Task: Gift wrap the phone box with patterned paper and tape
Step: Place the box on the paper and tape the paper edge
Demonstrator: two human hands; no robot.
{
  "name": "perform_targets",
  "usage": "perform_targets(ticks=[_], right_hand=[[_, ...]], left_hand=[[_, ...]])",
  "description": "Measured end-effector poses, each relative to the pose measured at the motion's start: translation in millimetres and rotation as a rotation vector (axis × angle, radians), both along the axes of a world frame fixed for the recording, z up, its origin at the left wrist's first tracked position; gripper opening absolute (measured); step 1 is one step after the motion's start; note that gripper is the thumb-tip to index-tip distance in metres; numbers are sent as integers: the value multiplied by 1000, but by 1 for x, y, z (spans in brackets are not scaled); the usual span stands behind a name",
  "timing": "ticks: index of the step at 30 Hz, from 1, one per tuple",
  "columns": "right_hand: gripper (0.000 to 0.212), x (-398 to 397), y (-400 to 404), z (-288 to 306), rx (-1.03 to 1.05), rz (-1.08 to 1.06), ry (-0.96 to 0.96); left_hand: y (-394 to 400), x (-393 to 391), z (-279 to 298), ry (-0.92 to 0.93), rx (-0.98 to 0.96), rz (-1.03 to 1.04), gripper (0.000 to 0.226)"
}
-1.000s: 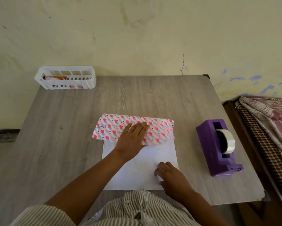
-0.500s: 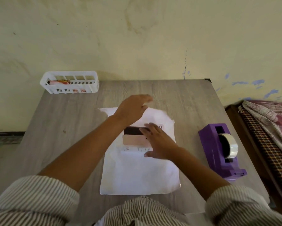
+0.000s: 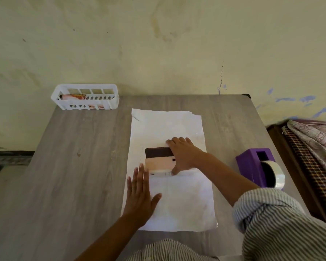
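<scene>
Head view shows me a grey wood-grain surface point(image 3: 68, 166) with everything placed around the paper point(image 3: 179, 200), which lies flat, white side up, running from the near edge toward the wall. Far left of the paper, at the back corner, I see a white slotted basket point(image 3: 86, 97) with something pinkish inside that I cannot make out. My left hand point(image 3: 139, 194) lies flat on the paper's left edge, fingers spread wide and straight, gripping nothing; its fingertips are just beside the box. The box point(image 3: 159, 159) sits near the middle of the paper, lying flat, with a dark band on its far part and a pale pink part nearer me. My right hand point(image 3: 184, 155) covers the box's right end, fingers curled over its far edge and thumb at its near corner, so it is holding the box. Right of the paper, well apart, stands a purple tape dispenser point(image 3: 256, 166) with a clear roll.
</scene>
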State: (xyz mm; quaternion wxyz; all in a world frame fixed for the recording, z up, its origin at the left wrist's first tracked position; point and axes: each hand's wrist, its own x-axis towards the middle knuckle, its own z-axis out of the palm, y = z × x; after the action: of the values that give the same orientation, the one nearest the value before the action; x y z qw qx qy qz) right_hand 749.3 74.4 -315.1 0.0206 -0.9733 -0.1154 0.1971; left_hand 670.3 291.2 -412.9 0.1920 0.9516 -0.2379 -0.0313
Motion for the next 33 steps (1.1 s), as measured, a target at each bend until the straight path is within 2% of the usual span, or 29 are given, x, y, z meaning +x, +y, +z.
perform_targets(ticks=[3, 9, 18, 21, 24, 27, 30, 33], right_hand=[[99, 14, 1, 2, 25, -43, -9], [104, 35, -7, 5, 61, -120, 19], [105, 45, -7, 1, 90, -127, 14], [107, 51, -9, 3, 104, -115, 67], [96, 62, -16, 12, 198, -154, 164], [79, 83, -28, 13, 284, -247, 108], [74, 105, -39, 7, 205, -296, 23], [78, 121, -43, -1, 42, -253, -11]], left_hand=[[10, -3, -5, 11, 78, -37, 87], [24, -11, -14, 74, 274, -79, 76], [8, -22, -9, 163, 268, 56, 75], [2, -23, -7, 167, 248, 70, 77], [-2, -15, -3, 113, 216, 37, 82], [-8, 0, -3, 62, 194, -53, 90], [-12, 10, -3, 98, 219, -92, 91], [-10, 12, -8, 114, 268, -108, 88]])
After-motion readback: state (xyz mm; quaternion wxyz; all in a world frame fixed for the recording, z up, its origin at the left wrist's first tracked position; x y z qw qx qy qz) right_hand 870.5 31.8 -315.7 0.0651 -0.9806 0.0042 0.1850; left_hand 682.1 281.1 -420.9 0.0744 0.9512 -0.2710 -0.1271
